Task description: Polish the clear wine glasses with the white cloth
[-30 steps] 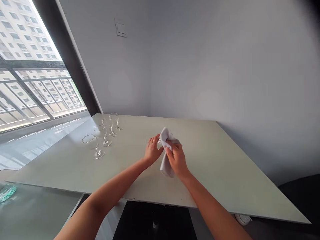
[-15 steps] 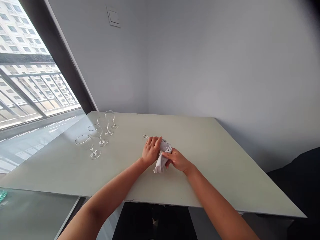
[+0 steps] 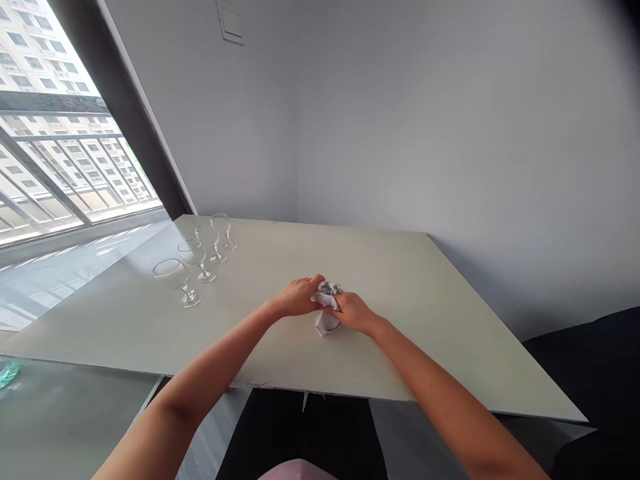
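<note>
My left hand is closed around a stemmed glass, which is now almost wholly hidden by my fingers and a cloth. A pale, greyish-white cloth is bunched at the glass between my two hands, its loose end hanging down toward the table. My right hand grips the cloth from the right, its fingertips tucked into the folds. How far the cloth reaches inside the glass, I cannot tell. Both hands are over the middle of the pale table.
Several clear stemmed glasses stand upright in a row on the table's left side. A window with railings is on the left. Grey walls meet behind the table. A greenish glass object shows at the lower left edge.
My left hand has turned, and the glass foot that stuck out beyond it is now out of sight. My right hand has pressed closer, bunching the cloth. The view has tilted slightly.
</note>
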`<act>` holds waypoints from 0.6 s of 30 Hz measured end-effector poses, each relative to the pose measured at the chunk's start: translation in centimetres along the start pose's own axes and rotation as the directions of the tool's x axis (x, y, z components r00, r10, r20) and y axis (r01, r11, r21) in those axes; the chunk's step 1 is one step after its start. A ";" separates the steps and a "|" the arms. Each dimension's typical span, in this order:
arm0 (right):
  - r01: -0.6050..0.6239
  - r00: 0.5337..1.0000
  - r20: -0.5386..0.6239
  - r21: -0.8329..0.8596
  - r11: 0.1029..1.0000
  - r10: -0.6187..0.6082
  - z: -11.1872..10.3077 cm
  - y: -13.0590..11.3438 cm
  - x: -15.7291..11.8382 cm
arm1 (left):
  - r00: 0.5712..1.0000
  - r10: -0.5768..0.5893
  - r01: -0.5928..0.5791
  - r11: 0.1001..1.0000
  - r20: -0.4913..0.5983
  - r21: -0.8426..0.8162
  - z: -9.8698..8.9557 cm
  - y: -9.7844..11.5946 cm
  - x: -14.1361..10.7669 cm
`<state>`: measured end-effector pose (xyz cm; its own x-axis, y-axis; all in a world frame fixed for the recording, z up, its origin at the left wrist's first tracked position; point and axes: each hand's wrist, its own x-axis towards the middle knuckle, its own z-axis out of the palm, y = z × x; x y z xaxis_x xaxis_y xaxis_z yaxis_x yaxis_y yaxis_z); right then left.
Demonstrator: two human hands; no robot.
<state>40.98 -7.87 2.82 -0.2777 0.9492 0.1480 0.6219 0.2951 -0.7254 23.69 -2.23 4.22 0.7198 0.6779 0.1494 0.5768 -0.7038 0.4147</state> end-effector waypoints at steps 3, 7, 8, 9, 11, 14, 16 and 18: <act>-0.120 0.992 0.007 0.298 0.947 0.123 -0.1 -0.3 -0.5 | 1.000 0.027 -0.027 0.999 0.005 0.020 -1.5 0.8 -0.7; -0.218 0.956 0.066 0.813 0.539 0.286 0.4 -1.8 -1.2 | 0.967 0.141 -0.107 0.981 -0.212 0.164 -2.3 2.2 -1.6; -0.196 0.960 0.063 0.849 0.490 0.273 0.4 -2.3 -1.5 | 0.965 0.161 -0.124 0.976 -0.209 0.178 -2.5 2.4 -1.9; -0.174 0.967 0.054 0.855 0.489 0.250 0.2 -2.8 -1.8 | 0.965 0.171 -0.135 0.974 -0.200 0.181 -2.7 2.5 -2.0; -0.158 0.981 0.054 0.787 0.596 0.188 -0.2 -3.5 -2.5 | 0.971 0.165 -0.140 0.979 -0.171 0.151 -3.4 2.3 -2.3; -0.157 0.987 0.112 0.564 0.810 0.114 -0.7 -3.7 -3.4 | 0.995 0.099 -0.099 0.995 0.016 -0.020 -4.6 2.0 -2.6; -0.157 0.985 0.141 0.491 0.857 0.099 -0.5 -3.3 -3.7 | 0.973 0.067 -0.031 0.986 0.220 -0.163 -5.0 1.9 -2.7; -0.183 0.982 0.131 0.534 0.825 0.132 0.1 -2.8 -3.8 | 0.969 0.055 -0.002 0.977 0.240 -0.214 -4.8 2.0 -2.9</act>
<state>40.23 -12.25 4.18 -0.2866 0.9572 -0.0390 0.1729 0.0117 -0.9849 20.88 -4.52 8.96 0.8220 0.5675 -0.0479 0.4792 -0.6438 0.5965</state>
